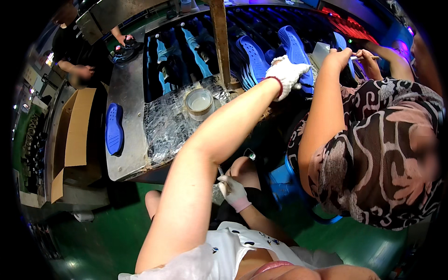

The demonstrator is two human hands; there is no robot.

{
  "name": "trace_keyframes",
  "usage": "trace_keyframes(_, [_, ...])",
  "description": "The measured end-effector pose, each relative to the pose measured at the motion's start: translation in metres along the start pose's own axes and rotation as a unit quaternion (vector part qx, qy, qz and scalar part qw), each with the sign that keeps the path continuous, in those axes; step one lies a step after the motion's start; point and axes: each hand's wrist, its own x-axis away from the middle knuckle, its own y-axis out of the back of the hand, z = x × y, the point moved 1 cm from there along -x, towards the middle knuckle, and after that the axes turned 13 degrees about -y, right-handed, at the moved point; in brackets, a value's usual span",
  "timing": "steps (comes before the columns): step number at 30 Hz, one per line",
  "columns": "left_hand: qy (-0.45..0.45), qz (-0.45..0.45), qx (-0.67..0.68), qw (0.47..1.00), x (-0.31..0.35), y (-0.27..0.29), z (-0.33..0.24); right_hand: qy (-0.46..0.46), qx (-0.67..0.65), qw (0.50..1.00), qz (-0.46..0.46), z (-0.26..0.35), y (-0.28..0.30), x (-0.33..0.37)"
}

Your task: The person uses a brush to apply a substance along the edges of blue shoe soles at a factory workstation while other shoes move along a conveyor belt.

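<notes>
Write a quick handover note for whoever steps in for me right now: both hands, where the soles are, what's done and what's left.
Left hand: gloved, stretched out onto a blue sole on the conveyor.
Right hand: gloved, down at the lap, holding a thin brush-like tool.
Glue pot: on the foil-covered table.
Done: cannot tell; one blue sole lies apart at the table's left.
Left: rows of soles on the belt.

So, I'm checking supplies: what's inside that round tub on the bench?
The round tub holds a pale whitish liquid or paste. Its wall hides how deep the fill goes.
</notes>
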Motion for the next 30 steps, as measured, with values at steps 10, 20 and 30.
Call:
trace_keyframes(10, [-0.274,-0.133,-0.178,0.936,0.109,0.128,0.005,-0.061,0.13,0.989,-0.044,0.012,0.005,-0.009])
trace_keyframes(20, [0.263,-0.282,-0.662,0.643,0.269,0.425,0.009,0.01,0.145,0.986,-0.079,-0.008,-0.01,-0.009])
trace_keyframes(30, [0.216,-0.436,-0.46,0.743,0.364,0.443,0.041,-0.031,0.046,0.998,-0.003,-0.031,-0.01,-0.003])
